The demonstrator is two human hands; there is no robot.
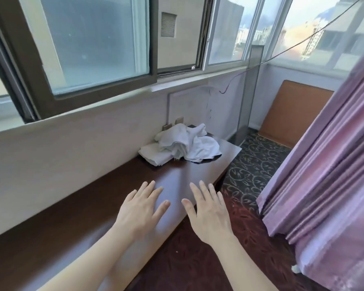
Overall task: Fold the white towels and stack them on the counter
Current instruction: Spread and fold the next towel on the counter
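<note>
A heap of crumpled white towels (189, 143) lies at the far right end of the dark wooden counter (105, 206), under the window. At the heap's left, one towel (152, 155) lies folded flat against the wall. My left hand (141, 211) hovers palm down over the counter with its fingers spread and holds nothing. My right hand (208, 211) is beside it, over the counter's front edge, also spread and empty. Both hands are well short of the towels.
A pink curtain (324, 164) hangs at the right. Patterned carpet (250, 164) covers the floor beyond the counter's end. A glass panel (248, 91) and an orange board (292, 114) stand in the far corner. Wall sockets (173, 123) sit behind the towels.
</note>
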